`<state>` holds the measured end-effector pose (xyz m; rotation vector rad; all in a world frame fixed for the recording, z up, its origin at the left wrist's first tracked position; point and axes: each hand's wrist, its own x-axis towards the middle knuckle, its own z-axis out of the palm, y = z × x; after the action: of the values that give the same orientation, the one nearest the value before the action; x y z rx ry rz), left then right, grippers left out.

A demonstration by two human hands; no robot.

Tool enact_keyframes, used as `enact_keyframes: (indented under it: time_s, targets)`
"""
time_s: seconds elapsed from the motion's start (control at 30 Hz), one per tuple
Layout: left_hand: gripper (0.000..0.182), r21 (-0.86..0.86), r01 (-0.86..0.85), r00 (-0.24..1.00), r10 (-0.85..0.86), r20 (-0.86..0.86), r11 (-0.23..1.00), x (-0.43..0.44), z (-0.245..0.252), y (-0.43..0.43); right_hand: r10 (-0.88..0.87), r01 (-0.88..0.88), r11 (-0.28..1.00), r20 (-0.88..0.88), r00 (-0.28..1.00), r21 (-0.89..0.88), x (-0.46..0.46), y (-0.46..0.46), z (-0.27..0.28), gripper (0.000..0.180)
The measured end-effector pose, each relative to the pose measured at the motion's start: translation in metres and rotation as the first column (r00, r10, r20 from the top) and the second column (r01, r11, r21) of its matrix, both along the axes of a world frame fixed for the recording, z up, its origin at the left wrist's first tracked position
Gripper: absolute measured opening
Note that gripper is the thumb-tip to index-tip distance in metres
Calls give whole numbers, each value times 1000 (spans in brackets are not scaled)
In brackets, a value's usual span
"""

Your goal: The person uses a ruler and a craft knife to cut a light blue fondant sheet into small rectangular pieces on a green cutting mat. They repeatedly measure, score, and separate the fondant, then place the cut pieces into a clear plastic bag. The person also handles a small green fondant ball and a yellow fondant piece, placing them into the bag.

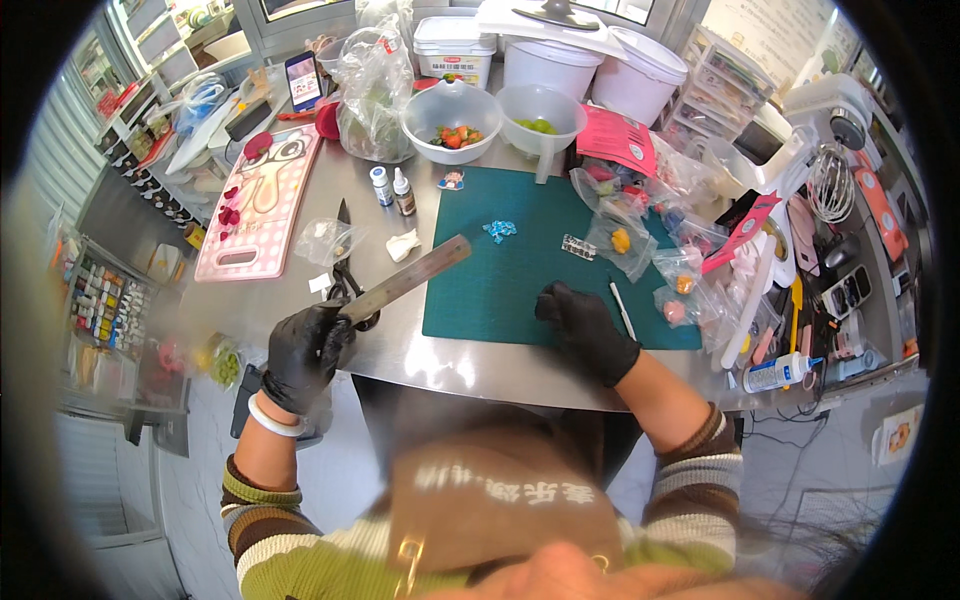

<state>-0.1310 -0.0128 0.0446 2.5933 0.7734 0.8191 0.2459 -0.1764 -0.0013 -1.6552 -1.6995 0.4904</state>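
My left hand, in a black glove, grips one end of a metal ruler. The ruler slants up to the right, its far end over the left edge of a green cutting mat. Black-handled scissors lie partly behind the ruler and that hand. My right hand, also gloved in black, is over the lower right part of the mat with its fingers curled in; I see nothing in it. Beside it lies a white pen-like tool. Small blue pieces form a cluster on the mat, left of a small black-and-white lettered piece.
Two small bottles and a crumpled white lump are left of the mat. A pink cutting board holds dark red bits. Behind are a bowl of strawberries and a pitcher. Bagged coloured lumps crowd the right, near a glue bottle.
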Motion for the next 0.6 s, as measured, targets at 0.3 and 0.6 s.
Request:
enact_keyframes:
  time_s: [0.3,0.6]
  targets:
    - [35,-112,-514,827,526,196,850,-74,-46,58,104,-129,992,516,850,12,1,32,-10,10]
    - [52,147,-488,859,503,-95,861,-97,-77,157,256,-297,953,383,888,53,-13,34,-19,64]
